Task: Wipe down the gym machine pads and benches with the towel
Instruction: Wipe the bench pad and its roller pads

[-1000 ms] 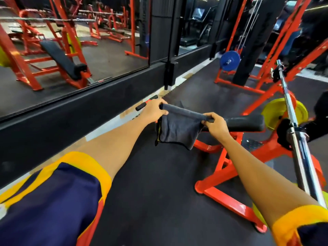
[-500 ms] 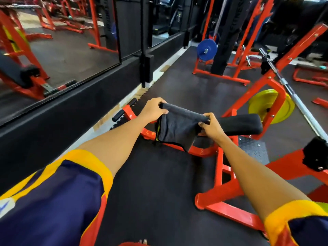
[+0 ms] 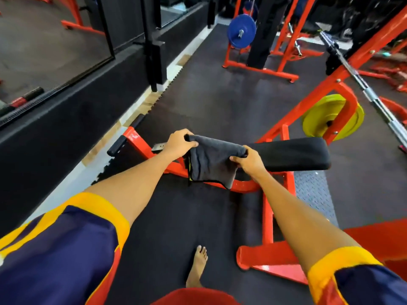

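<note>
Together, two hands, left (image 3: 178, 143) and right (image 3: 250, 160), pinch one dark towel (image 3: 211, 160) draped over one black pad (image 3: 295, 154).

No legible text, brand, number or sign anywhere in head view.

Small silver tag (image 3: 159, 146) on orange frame (image 3: 134, 137), just beside left hand (image 3: 179, 143): too blurred to read.

Grey towel (image 3: 211, 159), gripped by left hand and right hand (image 3: 251, 160): yellowish strip at its left edge, perhaps a label, nothing readable on it.

Blue weight plate (image 3: 241, 31) and yellow weight plate (image 3: 330, 115): no markings can be made out on either face.
</note>
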The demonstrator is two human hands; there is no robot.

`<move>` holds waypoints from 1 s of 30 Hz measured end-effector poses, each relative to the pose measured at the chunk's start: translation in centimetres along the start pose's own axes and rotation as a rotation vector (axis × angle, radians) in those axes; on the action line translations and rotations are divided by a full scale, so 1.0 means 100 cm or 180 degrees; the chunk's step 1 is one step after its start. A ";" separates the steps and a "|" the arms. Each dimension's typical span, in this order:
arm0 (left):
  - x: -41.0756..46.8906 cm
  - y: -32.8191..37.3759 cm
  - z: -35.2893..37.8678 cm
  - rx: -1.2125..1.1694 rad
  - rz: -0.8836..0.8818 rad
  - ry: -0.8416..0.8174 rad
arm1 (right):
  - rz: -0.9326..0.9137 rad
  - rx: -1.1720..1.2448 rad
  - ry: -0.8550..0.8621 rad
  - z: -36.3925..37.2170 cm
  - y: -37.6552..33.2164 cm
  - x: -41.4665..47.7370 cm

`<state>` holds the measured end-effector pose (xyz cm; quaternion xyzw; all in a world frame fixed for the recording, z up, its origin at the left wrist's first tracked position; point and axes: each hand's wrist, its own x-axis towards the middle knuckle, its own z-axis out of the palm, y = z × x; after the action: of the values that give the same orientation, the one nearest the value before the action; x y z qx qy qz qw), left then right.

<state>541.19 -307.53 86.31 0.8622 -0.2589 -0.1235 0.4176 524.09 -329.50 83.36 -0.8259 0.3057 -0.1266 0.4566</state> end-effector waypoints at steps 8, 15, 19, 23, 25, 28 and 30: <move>0.109 -0.025 0.035 -0.0196 -0.0231 0.0031 | 0.0334 0.0068 -0.0256 0.027 0.015 0.134; 0.194 -0.077 0.042 -0.0210 -0.0633 -0.0096 | 0.0453 -0.0017 -0.0509 0.063 0.003 0.231; 0.255 -0.112 0.045 -0.0227 -0.0732 -0.0221 | 0.0542 -0.0095 -0.0494 0.093 0.002 0.287; 0.311 -0.157 0.056 -0.0412 -0.0942 -0.0476 | 0.0755 -0.0222 -0.0494 0.135 0.009 0.342; 0.332 -0.179 0.060 -0.0521 -0.1147 -0.0551 | 0.0850 -0.0247 -0.0572 0.156 0.008 0.369; 0.352 -0.210 0.068 -0.0560 -0.1413 -0.0670 | 0.0918 -0.0266 -0.0659 0.184 0.009 0.400; 0.360 -0.228 0.075 -0.0536 -0.1615 -0.0707 | 0.0936 -0.0401 -0.0762 0.201 0.014 0.418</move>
<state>575.88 -320.48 63.90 0.8429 -0.0679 -0.3387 0.4126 566.03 -342.41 68.19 -0.8084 0.3739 0.0599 0.4507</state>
